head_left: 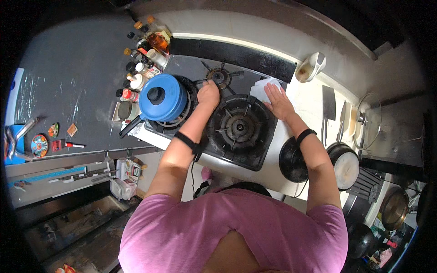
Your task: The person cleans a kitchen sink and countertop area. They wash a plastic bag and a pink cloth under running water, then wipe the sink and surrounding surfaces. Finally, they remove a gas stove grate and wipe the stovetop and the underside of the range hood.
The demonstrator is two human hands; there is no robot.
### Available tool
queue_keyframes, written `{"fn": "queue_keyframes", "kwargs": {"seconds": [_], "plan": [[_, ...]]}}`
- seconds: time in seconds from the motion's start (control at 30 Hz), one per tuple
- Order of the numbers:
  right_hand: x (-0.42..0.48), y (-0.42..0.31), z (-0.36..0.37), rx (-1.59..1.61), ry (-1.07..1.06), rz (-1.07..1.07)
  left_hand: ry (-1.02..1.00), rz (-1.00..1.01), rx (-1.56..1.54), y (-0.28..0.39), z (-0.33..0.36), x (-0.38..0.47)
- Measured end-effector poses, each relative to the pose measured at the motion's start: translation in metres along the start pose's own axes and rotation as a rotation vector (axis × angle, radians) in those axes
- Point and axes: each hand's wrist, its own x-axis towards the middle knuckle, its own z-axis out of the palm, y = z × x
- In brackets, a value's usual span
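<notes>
My right hand (280,101) lies flat over a folded white cloth or paper towel (260,91), holding it down on the back right corner of the black gas cooktop (254,162). My left hand (208,93) has curled fingers beside the small rear burner (219,78), at its grate's prongs; whether it grips one is hidden. Left of that hand, a blue lidded saucepan (163,97) sits on the left burner, its black handle pointing toward the front left. The large right burner (240,127) is bare, its round grate between my forearms.
Sauce bottles and seasoning jars (145,66) crowd the cooktop's left side. On the right counter are a cleaver (328,102), a knife (342,117), a frying pan (346,170), a glass lid (372,119) and a black round object (293,160). A white container (310,67) stands behind.
</notes>
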Motion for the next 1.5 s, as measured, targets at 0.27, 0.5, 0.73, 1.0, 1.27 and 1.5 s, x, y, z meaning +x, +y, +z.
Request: {"fn": "queue_keyframes", "kwargs": {"seconds": [0.27, 0.5, 0.73, 1.0, 1.27, 1.5], "plan": [[0.026, -0.001, 0.0, 0.099, -0.034, -0.142, 0.198, 0.091, -0.114, -0.012, 0.01, 0.016], [0.108, -0.017, 0.009, 0.124, -0.003, -0.234, 0.386, 0.123, -0.327, 0.0, -0.066, 0.008], [0.099, -0.007, -0.011, 0.021, -0.216, -0.564, 0.649, 0.068, -0.573, -0.026, -0.173, -0.088], [0.062, -0.002, -0.059, -0.236, -0.268, -0.296, 0.708, -0.076, -0.667, -0.115, -0.211, -0.198], [0.125, -0.027, -0.028, 0.159, -0.467, 0.451, 0.677, -0.088, -0.714, -0.214, -0.189, -0.231], [0.261, -0.068, 0.001, 0.326, -0.497, 0.044, 0.524, -0.007, -0.805, -0.299, -0.201, -0.234]]}}
